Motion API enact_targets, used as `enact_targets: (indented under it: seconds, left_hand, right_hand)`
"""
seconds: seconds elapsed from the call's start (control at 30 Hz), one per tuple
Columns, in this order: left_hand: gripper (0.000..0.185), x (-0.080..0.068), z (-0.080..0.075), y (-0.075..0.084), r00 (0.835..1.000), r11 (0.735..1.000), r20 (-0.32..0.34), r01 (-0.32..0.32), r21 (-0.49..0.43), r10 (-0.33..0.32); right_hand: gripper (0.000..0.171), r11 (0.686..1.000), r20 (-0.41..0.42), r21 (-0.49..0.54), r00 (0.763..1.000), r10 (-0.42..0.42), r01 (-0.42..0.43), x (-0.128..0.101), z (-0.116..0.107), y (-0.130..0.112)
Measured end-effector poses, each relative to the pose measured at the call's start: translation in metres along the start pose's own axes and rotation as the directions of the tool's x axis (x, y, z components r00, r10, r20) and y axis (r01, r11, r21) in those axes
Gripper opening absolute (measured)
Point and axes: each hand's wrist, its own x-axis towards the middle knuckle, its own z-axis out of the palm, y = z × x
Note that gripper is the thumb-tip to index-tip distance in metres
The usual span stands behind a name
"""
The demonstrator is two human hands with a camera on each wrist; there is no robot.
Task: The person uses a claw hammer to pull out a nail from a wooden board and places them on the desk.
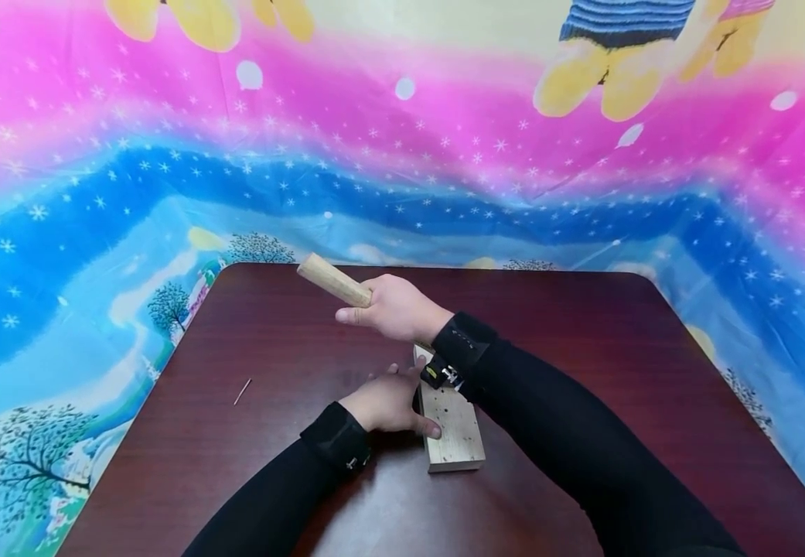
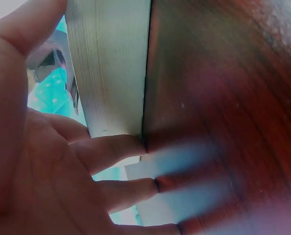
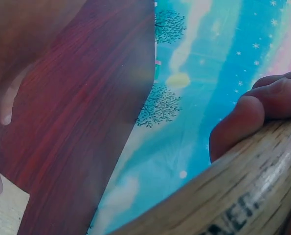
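Observation:
My right hand [image 1: 402,305] grips the wooden handle [image 1: 334,280] of a hammer, whose free end points up and left. Dark lettering marks the handle in the right wrist view. Behind the block in the left wrist view shows part of the shiny metal head [image 2: 50,61]; in the head view my right forearm hides it. The pale wooden block [image 1: 454,433], dotted with small dark holes, lies lengthwise on the table. My left hand [image 1: 391,402] braces it on the left, thumb across the top edge, the other fingers fairly straight and spread beside it.
A thin nail [image 1: 243,391] lies on the dark red-brown table [image 1: 291,333], left of my left hand. A colourful printed cloth [image 1: 402,170] hangs close round the table's far and side edges. My right forearm crosses over the block's far part.

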Motion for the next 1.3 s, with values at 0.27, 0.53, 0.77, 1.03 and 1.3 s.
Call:
enact_targets:
  seconds: [0.27, 0.53, 0.77, 1.03, 1.3]
  left_hand:
    - [0.123, -0.003, -0.003, 0.001, 1.000, 1.000, 0.006, -0.007, 0.008, 0.007]
    - [0.126, 0.000, -0.004, 0.003, 0.999, 1.000, 0.037, -0.001, 0.004, 0.001]
    - [0.126, -0.001, -0.005, 0.006, 0.998, 1.000, 0.061, 0.026, 0.011, -0.027]
    - [0.126, 0.001, -0.002, 0.007, 0.997, 0.999, 0.073, 0.034, -0.001, -0.034]
    - [0.127, 0.003, -0.001, 0.005, 0.994, 0.998, 0.096, 0.059, 0.002, -0.058]
  right_hand:
    - [0.036, 0.983, -0.056, 0.186, 0.998, 0.020, -0.009, -0.015, -0.013, 0.000]
    - [0.037, 0.977, -0.085, 0.213, 0.996, 0.018, 0.001, -0.031, -0.020, 0.003]
    - [0.040, 0.952, -0.129, 0.304, 0.992, 0.012, 0.028, -0.049, -0.028, 0.006]
    - [0.040, 0.931, -0.171, 0.359, 0.985, -0.001, 0.064, -0.059, -0.037, 0.018]
    - [0.062, 0.895, -0.224, 0.408, 0.970, -0.092, 0.179, -0.064, -0.046, 0.027]
